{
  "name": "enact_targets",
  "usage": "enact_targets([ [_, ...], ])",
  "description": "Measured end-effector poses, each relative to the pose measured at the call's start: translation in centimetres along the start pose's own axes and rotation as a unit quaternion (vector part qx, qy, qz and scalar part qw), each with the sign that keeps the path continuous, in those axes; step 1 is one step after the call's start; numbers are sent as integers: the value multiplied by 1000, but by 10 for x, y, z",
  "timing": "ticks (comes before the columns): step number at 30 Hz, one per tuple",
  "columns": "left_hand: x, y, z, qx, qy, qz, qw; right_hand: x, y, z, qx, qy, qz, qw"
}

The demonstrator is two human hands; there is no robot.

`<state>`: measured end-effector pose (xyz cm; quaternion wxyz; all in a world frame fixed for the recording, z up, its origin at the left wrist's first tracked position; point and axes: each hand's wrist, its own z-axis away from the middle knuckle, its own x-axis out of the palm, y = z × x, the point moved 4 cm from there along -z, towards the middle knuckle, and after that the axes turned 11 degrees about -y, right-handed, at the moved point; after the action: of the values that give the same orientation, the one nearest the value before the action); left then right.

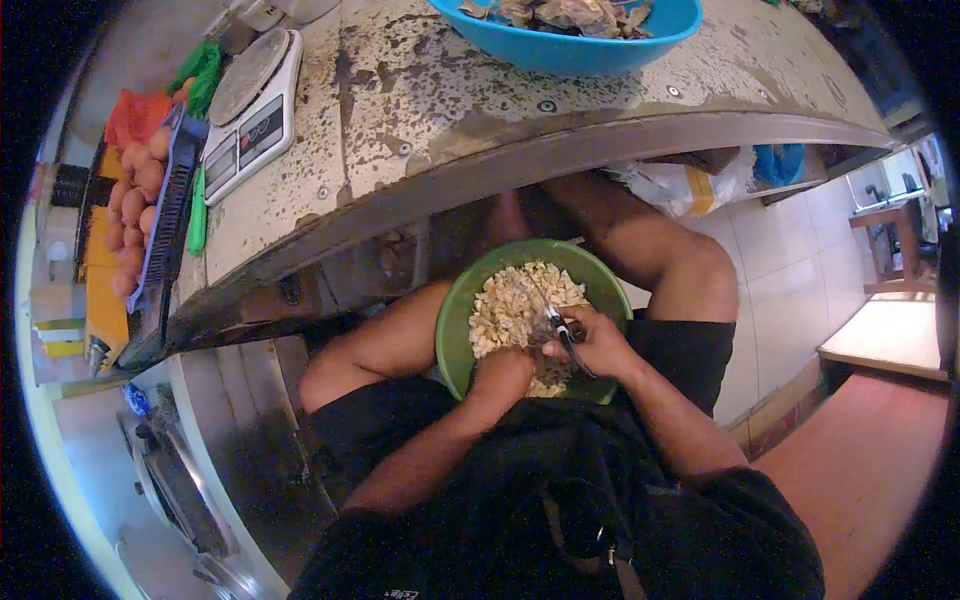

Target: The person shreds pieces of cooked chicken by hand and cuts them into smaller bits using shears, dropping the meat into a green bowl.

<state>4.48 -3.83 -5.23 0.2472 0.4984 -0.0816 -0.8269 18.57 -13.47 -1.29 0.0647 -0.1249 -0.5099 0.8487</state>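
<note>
A green bowl (449,347) rests in my lap between my knees, filled with small pale chopped pieces (510,300). Over its right side, my right hand (597,345) is closed around a knife (567,340) with a black and white handle, its thin blade slanting up and left above the pieces. Down in the near part of the bowl is my left hand (505,375), fingers curled and close to the right hand. What the left fingers hold, if anything, is hidden.
Above the bowl runs the edge of a stained counter (400,110). On it stand a blue basin (570,55) of dry peelings, a white kitchen scale (255,120) and eggs (140,190) beside a blue tray (165,210). A pinkish bench (860,470) is at right.
</note>
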Motion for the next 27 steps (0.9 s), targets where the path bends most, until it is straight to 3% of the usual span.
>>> enact_targets([
  [12, 5, 2, -8, 5, 19, -30, 999, 1, 5, 0, -11, 14, 8, 1000],
  [18, -18, 8, -3, -27, -36, 113, 993, -2, -3, 3, -25, 38, 51, 998],
  [20, -22, 1, 3, -12, 23, 184, 982, -4, -2, 3, -6, 37, 62, 997],
  [23, -34, 1, 7, 0, 40, 207, 977, -1, 3, 1, -30, 43, 94, 994],
  [27, -37, 3, 10, 8, 46, 218, 975, 0, -4, 2, 10, 24, 103, 994],
])
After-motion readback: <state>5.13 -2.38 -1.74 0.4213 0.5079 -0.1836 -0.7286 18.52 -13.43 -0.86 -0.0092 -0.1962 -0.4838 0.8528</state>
